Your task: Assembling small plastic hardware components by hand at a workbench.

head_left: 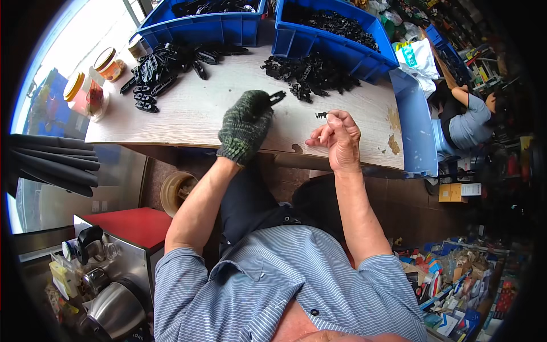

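Observation:
My left hand, in a dark green knit glove, is closed around a black elongated plastic piece with a slot in it; its tip sticks out to the right. Bare, my right hand pinches a small black toothed clip between thumb and forefinger, just above the table. A heap of similar small black parts lies beyond the two hands. Farther left is a pile of longer black pieces with pale outlines.
Two blue bins of black parts, one left and one right, stand at the table's far edge. Jars with orange lids sit at the left. A light-blue bin adjoins the right edge; another person is beyond it.

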The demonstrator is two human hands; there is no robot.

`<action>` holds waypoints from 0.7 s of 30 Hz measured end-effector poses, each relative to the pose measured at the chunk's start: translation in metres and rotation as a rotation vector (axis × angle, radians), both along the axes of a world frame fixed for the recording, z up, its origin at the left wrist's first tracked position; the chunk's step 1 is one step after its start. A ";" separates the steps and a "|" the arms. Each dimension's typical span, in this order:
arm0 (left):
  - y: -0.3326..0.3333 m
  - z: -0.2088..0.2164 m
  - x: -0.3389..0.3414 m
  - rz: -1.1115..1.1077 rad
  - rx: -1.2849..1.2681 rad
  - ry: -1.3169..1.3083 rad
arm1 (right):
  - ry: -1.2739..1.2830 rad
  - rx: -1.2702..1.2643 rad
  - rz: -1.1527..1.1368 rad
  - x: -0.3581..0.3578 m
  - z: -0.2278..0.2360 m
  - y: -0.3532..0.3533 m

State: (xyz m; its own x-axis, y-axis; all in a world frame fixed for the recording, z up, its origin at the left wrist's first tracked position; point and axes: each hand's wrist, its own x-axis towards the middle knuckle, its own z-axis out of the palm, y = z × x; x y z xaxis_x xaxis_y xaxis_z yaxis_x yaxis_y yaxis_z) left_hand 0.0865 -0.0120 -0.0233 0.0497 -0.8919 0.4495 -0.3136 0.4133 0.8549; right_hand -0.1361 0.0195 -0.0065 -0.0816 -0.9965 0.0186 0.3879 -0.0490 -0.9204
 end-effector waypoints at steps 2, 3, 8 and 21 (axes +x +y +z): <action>0.016 0.002 -0.021 -0.181 0.228 0.272 | -0.012 0.005 0.004 -0.002 0.001 0.001; 0.024 0.006 -0.030 -0.246 0.341 0.366 | -0.028 -0.010 0.027 -0.004 0.000 0.002; 0.035 0.021 -0.053 -0.465 0.506 0.377 | -0.046 -0.039 0.046 -0.008 0.005 0.007; 0.031 0.026 -0.061 -0.479 0.555 0.423 | 0.073 0.044 0.150 -0.018 0.005 0.002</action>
State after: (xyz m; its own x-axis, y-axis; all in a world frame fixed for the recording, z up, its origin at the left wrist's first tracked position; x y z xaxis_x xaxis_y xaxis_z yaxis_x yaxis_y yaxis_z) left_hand 0.0254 0.0194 0.0026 -0.3246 -0.9453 -0.0318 0.1802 -0.0948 0.9791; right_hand -0.1539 0.0218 -0.0014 0.0681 -0.9974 -0.0249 0.3195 0.0455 -0.9465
